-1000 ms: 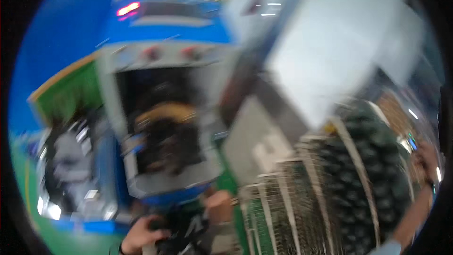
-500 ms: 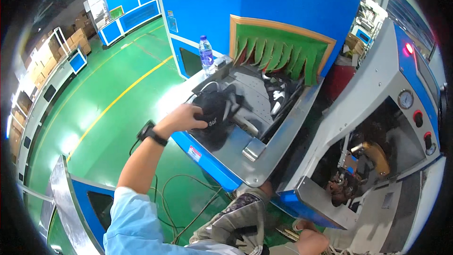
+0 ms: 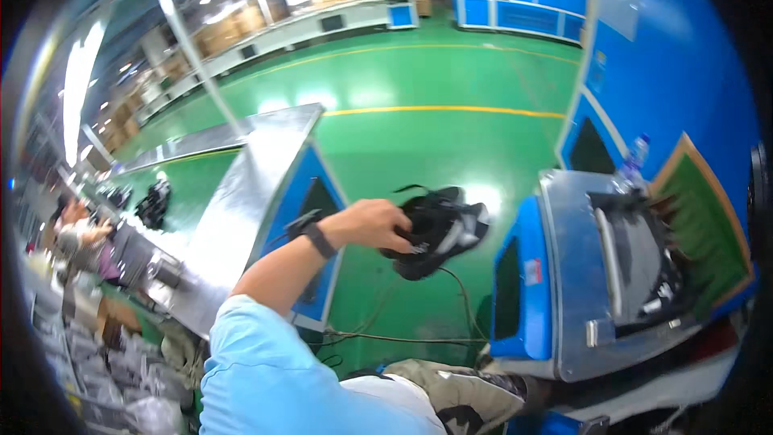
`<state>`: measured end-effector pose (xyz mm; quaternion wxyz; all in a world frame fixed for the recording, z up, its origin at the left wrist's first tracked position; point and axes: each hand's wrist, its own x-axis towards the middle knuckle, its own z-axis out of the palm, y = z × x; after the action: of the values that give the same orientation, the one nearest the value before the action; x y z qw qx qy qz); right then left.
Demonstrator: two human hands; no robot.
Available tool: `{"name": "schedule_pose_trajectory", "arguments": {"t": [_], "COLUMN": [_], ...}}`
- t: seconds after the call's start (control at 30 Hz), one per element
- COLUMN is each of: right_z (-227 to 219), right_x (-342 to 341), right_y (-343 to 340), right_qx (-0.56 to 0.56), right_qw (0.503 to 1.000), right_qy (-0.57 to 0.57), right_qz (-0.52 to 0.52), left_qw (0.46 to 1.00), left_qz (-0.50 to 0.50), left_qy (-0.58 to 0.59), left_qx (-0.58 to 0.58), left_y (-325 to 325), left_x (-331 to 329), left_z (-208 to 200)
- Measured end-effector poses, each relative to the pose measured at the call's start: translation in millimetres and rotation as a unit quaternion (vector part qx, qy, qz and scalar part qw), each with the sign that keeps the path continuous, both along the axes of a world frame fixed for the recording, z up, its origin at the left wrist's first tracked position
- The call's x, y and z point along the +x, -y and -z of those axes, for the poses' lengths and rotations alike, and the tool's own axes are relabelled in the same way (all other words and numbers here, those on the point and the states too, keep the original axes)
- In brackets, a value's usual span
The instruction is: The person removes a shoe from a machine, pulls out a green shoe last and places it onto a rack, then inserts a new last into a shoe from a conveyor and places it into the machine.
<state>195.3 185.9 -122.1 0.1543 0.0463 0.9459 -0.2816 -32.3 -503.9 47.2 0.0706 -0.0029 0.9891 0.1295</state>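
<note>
Out over the green floor, my left hand (image 3: 372, 225) is closed on a black shoe (image 3: 441, 235) with a pale grey-white patch. Its fingers and thumb pinch the shoe's near side, and a dark loop sticks up from the top. The shoe hangs in the air between a metal-topped bench and a blue machine, touching neither. A dark watch-like band (image 3: 312, 234) sits on my left wrist. My right hand is out of view.
A metal-topped bench (image 3: 241, 193) stands to the left. On the right, the machine's metal table (image 3: 572, 274) bears a water bottle (image 3: 634, 163) before a green curtained opening (image 3: 704, 234). A cable (image 3: 403, 339) crosses the floor. A person (image 3: 84, 234) is at far left.
My left hand has lifted the black shoe off the machine's table and carried it left over the floor. The view has swung left, and my right arm has left the picture.
</note>
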Motion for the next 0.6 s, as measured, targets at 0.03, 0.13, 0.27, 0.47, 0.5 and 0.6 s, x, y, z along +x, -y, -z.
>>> {"name": "schedule_pose_trajectory", "arguments": {"t": [0.03, 0.13, 0.27, 0.47, 0.5, 0.6], "right_z": [3.9, 1.9, -22.8, -69.1, -58.1, -29.7], "right_x": [-15.0, -42.7, -66.3, -56.2, -48.8, -25.4], "right_y": [14.0, 54.7, 93.8, 95.5, 89.3, 78.6], "right_qx": [-0.022, -0.066, -0.141, -0.058, -0.055, -0.083], "right_qw": [0.999, 0.992, 0.983, 0.985, 0.990, 0.985], "right_qy": [0.031, 0.109, 0.102, 0.095, 0.039, -0.015], "right_qz": [-0.016, -0.020, -0.063, 0.131, 0.128, 0.153], "left_qw": [0.997, 0.956, 0.777, 0.733, 0.794, 0.928], "left_qz": [-0.070, -0.256, -0.487, -0.526, -0.466, -0.220], "left_qy": [0.010, 0.025, -0.238, -0.338, -0.333, -0.300], "left_qx": [-0.033, -0.138, -0.321, -0.267, -0.202, -0.008], "left_y": [28.6, 104.1, 213.6, 213.5, 182.6, 57.8], "left_x": [46.4, 163.3, 311.9, 153.9, 100.2, -70.9], "left_z": [-14.7, -43.8, -67.3, -18.5, -4.3, 52.9]}}
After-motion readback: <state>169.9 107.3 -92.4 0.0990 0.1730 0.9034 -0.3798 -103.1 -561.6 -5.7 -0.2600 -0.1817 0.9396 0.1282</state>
